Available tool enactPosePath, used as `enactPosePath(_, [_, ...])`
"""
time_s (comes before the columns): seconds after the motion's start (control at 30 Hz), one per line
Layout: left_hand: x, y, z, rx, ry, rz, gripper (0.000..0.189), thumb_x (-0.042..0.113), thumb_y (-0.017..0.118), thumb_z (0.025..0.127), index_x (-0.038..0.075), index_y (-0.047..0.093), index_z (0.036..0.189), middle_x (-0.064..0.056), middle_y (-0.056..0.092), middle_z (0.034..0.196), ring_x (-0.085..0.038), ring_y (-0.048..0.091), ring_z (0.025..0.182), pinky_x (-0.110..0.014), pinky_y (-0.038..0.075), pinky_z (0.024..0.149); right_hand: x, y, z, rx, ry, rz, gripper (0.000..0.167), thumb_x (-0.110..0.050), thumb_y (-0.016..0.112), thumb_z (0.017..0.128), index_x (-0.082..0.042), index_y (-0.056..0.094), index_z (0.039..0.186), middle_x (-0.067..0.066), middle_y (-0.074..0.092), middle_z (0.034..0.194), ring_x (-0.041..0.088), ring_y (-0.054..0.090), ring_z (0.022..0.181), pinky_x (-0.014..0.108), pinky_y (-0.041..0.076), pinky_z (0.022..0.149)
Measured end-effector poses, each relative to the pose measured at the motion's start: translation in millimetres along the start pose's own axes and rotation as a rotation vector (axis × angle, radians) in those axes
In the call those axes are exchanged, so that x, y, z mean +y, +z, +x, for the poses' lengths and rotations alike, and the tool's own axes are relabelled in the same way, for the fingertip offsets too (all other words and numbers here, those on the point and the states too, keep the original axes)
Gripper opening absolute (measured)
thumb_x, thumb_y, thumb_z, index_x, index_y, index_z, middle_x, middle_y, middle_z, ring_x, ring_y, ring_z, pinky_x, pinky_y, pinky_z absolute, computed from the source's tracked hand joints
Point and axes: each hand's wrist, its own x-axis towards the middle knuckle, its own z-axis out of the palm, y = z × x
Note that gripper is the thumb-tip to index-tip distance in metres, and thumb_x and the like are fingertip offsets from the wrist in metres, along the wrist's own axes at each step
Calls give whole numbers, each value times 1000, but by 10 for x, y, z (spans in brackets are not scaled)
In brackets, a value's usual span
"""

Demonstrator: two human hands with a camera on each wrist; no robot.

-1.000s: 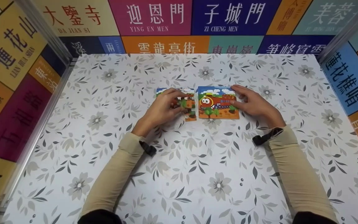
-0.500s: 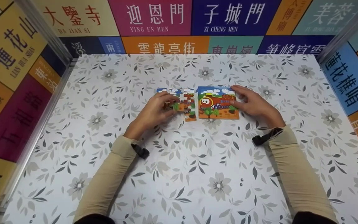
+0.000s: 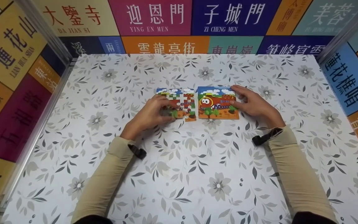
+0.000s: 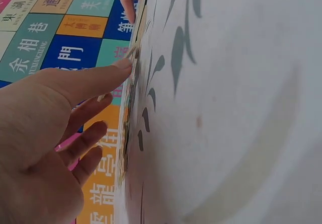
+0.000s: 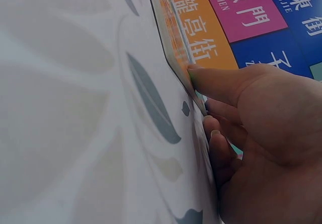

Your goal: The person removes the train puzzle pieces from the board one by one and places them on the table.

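Observation:
In the head view a small jigsaw puzzle [image 3: 188,99] of a train scene lies on the table, with white gaps between some pieces. My left hand [image 3: 152,112] covers its left part. In the left wrist view, that hand [image 4: 55,128] pinches a tilted puzzle piece [image 4: 132,51] between thumb and index finger, at the puzzle's edge. Right of the puzzle lies a picture card [image 3: 216,104] showing the same red train whole. My right hand [image 3: 253,102] holds the card by its right edge. The right wrist view shows that thumb [image 5: 219,83] on the card's top, fingers at its edge.
The table [image 3: 179,174] has a white cover printed with grey leaves and flowers. Colourful panels [image 3: 154,18] with large Chinese characters stand along the back and both sides. A dark wrist strap [image 3: 137,151] sits on each sleeve cuff.
My left hand has moved left and slightly towards me, uncovering more of the puzzle. Its lower middle part now reaches further down. The right hand and the card have stayed put.

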Motion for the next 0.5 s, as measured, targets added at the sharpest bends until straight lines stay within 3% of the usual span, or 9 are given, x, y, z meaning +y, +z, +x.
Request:
enactPosePath(0.17, [-14,-8,-17,-31,5,29,37,23,93,87,16,83,122,-5,76,122,-28,62,120,-50,46,110,1,16,5,9,26,11,72,-29,66,110,-12,33,171,15,24,180,40,45,137,60,36,115])
enactPosePath(0.5, [-36,-37,-21,-75,48,-2,26,21,93,88,14,86,111,-4,78,117,-26,65,118,-48,43,114,21,15,9,4,66,41,73,-33,65,110,-16,32,172,10,20,182,37,42,141,59,33,120])
